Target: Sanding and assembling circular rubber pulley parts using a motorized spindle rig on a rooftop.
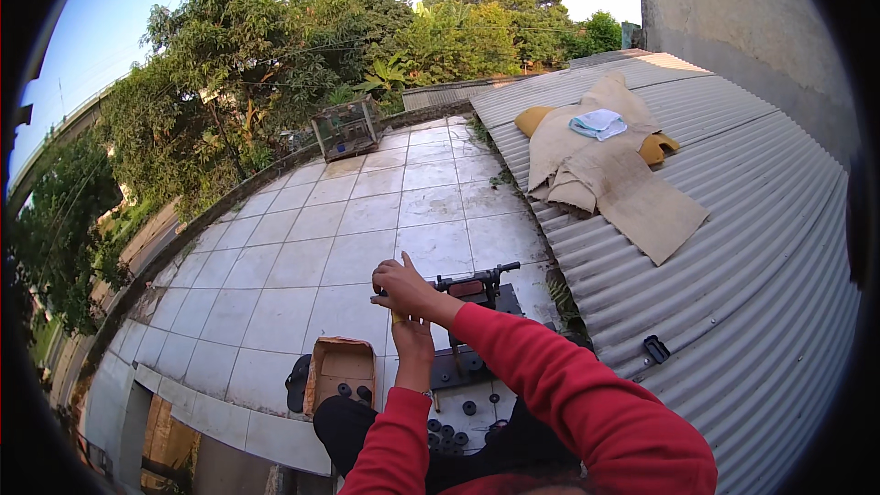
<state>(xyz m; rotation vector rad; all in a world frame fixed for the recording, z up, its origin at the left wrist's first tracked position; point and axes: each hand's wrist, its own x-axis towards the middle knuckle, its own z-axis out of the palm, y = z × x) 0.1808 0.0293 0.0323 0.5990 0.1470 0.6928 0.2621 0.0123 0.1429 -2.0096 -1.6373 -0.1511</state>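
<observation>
My right hand (403, 287) reaches across above my left hand (412, 334). Both are closed and nearly touching, over the tiles just left of a black metal device (469, 288). Between them a bit of something yellow and a dark end show; my fingers cover the rest, so its kind is unclear. The device has a bar-like handle, a reddish-brown block and a dark base, partly hidden by my right forearm. Below it, between my legs, several small black round pieces (446, 435) lie on the tiles.
A cardboard box (316, 376) holding a few black round pieces stands left of my knee, beside a black cap-like item (297, 383). Corrugated roofing (733, 220) rises at right, bearing tan cloths (587, 151) and a small black object (655, 349). A cage (346, 131) stands at the far edge.
</observation>
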